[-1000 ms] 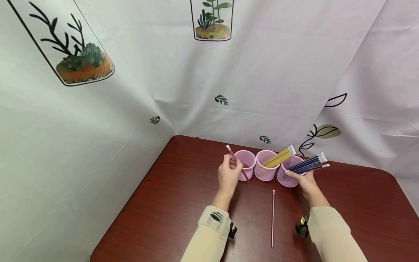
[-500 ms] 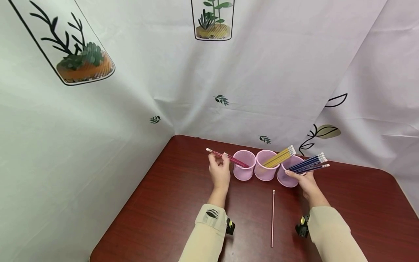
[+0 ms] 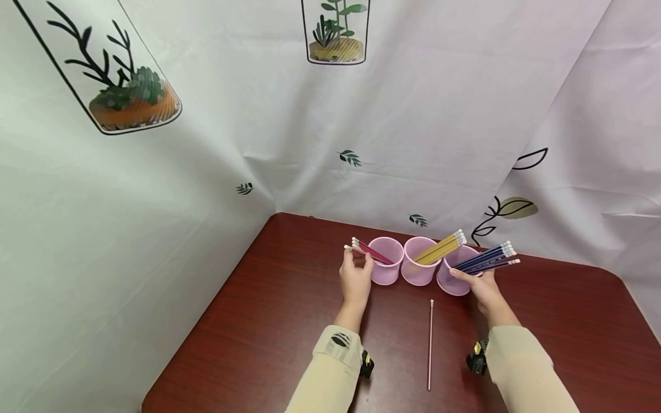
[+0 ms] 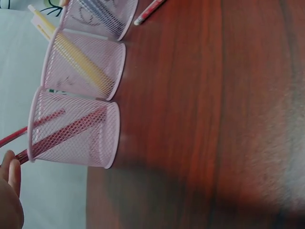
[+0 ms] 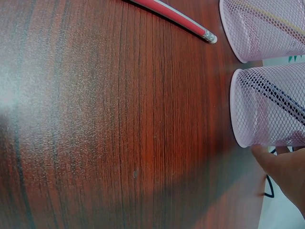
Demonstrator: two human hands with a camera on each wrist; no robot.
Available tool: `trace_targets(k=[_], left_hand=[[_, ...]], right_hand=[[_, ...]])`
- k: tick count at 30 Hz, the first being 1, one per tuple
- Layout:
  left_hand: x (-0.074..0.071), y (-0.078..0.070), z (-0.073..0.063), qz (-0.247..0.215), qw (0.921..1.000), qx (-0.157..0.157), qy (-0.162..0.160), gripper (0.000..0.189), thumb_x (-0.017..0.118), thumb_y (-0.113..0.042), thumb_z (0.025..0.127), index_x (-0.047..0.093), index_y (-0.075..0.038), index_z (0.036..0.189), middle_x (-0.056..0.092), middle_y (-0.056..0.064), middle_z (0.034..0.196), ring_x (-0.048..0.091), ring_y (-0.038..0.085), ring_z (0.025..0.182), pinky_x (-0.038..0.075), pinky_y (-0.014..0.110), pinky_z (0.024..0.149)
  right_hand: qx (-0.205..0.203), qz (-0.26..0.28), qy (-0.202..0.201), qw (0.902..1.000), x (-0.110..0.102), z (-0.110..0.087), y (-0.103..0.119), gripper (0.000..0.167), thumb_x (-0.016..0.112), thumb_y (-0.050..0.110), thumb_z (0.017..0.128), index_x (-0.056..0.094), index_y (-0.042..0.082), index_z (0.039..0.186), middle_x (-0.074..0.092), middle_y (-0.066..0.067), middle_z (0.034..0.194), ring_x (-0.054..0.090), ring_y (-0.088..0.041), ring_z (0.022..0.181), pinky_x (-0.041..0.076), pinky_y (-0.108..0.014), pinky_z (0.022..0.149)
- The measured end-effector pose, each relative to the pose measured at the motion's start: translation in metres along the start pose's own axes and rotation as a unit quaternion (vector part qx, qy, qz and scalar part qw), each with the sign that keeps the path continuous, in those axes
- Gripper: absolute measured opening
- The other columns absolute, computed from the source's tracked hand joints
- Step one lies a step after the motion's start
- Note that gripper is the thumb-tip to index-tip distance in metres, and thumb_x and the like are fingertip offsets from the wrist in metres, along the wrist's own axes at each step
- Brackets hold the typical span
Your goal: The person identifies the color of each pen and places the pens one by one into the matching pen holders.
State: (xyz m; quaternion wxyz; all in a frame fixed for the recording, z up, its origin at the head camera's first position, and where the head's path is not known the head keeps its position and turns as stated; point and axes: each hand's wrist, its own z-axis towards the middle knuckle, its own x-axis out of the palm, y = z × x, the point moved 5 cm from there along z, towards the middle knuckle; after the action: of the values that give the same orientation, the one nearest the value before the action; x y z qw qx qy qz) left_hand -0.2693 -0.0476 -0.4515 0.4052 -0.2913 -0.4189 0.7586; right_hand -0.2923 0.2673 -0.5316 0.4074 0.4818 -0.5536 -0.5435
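My left hand (image 3: 356, 281) is at the left rim of a pink mesh pencil cup (image 3: 384, 275), pinching a red pencil (image 3: 356, 249) near its eraser end. In the left wrist view that red pencil (image 4: 14, 137) slants through the cup's mouth, its lower end above the bottom. Other red pencils (image 4: 71, 131) lean inside the cup. My right hand (image 3: 485, 289) grips the right-hand pink mesh cup (image 3: 454, 285), thumb across its front; some fingers are hidden. Blue pencils (image 3: 485, 258) lean out of that cup to the right.
Between them stands a middle pink mesh cup (image 3: 418, 275) holding yellow pencils (image 3: 441, 248). One red pencil (image 3: 430, 344) lies lengthwise on the brown table (image 3: 258, 332) in front of the cups. A white patterned cloth (image 3: 439, 115) hangs behind the table.
The held red pencil has swung from crosswise in front of the left cup to pointing into its mouth. My left hand went left, then back right. My right hand stays on its cup.
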Motion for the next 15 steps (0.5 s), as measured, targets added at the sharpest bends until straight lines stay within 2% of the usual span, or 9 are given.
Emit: trace_targets(k=[5, 10, 15], left_hand=[[0.001, 0.005, -0.005, 0.073, 0.9973, -0.006, 0.005, 0.014, 0.067, -0.012, 0.078, 0.061, -0.008, 0.089, 0.069, 0.004, 0.078, 0.064, 0.021, 0.068, 0.049, 0.033, 0.06], [0.003, 0.009, -0.007, 0.094, 0.9953, -0.019, 0.009, 0.01, 0.066, -0.016, 0.08, 0.064, -0.01, 0.087, 0.069, 0.002, 0.078, 0.064, 0.019, 0.07, 0.048, 0.036, 0.063], [0.004, 0.012, -0.007, 0.101, 0.9946, -0.021, 0.008, 0.009, 0.066, -0.016, 0.081, 0.066, -0.008, 0.084, 0.067, 0.004, 0.075, 0.062, 0.021, 0.071, 0.048, 0.036, 0.065]], right_hand=[[-0.002, 0.002, 0.0, 1.0, 0.001, -0.003, 0.003, 0.088, 0.079, 0.025, 0.074, 0.016, 0.019, 0.135, 0.04, 0.007, 0.118, 0.037, -0.01, 0.112, 0.022, -0.025, 0.102], [0.005, -0.002, 0.001, 1.0, 0.008, -0.019, 0.024, 0.09, 0.077, 0.025, 0.075, 0.013, 0.013, 0.137, 0.04, 0.005, 0.119, 0.037, -0.007, 0.11, 0.019, -0.03, 0.105], [0.017, 0.007, -0.002, 0.9998, 0.011, -0.025, 0.034, 0.086, 0.074, 0.017, 0.079, 0.01, 0.01, 0.137, 0.037, -0.003, 0.123, 0.035, -0.012, 0.113, 0.018, -0.032, 0.106]])
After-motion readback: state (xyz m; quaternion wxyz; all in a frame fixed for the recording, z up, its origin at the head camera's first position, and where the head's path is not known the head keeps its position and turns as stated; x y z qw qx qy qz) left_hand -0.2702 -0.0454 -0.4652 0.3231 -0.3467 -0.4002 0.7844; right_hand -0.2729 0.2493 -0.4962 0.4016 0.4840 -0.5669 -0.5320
